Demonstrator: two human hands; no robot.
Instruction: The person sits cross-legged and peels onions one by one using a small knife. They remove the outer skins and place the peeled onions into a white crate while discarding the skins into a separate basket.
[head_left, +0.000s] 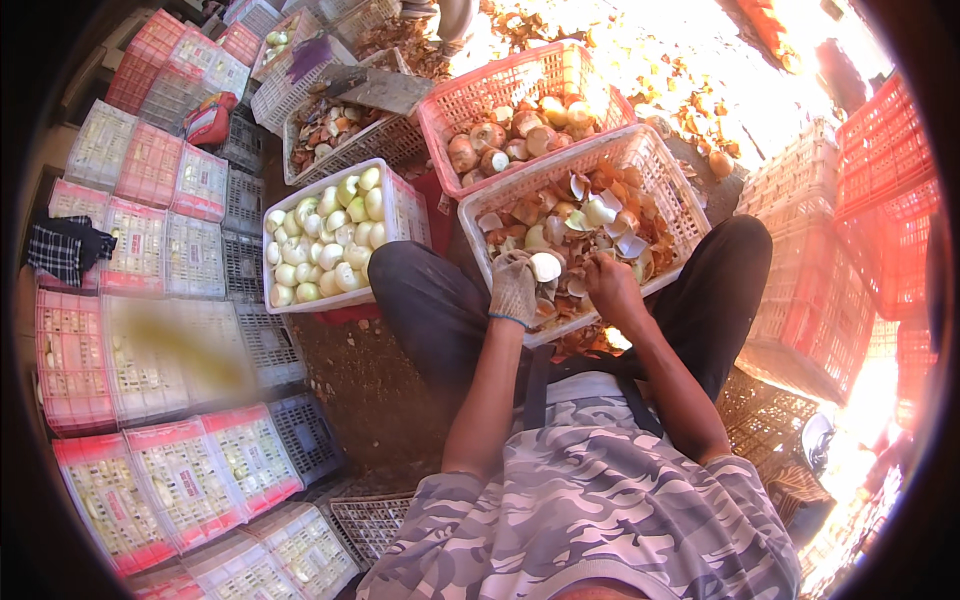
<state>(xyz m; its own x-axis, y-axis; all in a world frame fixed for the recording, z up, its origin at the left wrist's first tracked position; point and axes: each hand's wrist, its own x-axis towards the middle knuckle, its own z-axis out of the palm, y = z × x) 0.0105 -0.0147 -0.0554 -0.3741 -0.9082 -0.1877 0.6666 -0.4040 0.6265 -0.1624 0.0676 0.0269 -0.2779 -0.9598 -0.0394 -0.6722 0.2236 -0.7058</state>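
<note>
My left hand (512, 291), in a knitted work glove with a blue-edged cuff, grips a peeled white onion (545, 268). Bare and curled, my right hand (613, 286) is just right of that onion; whether its fingers hold a small tool is hidden. Both hands are over a pale plastic crate (681, 191) between my knees, filled with brown onion skins (630, 178) and white peel pieces. Beyond it, a pink-red crate (437, 127) holds unpeeled onions (540, 140). Left of my knee, a white crate (409, 210) is full of peeled onions (330, 255).
Stacked crates (180, 480) of peeled onions line the left side. More red crates (885, 150) are stacked at right. A board (386, 90) lies across a crate of onion scraps (337, 127). Loose skins (690, 97) litter the sunlit floor; another person's leg (455, 19) shows at top.
</note>
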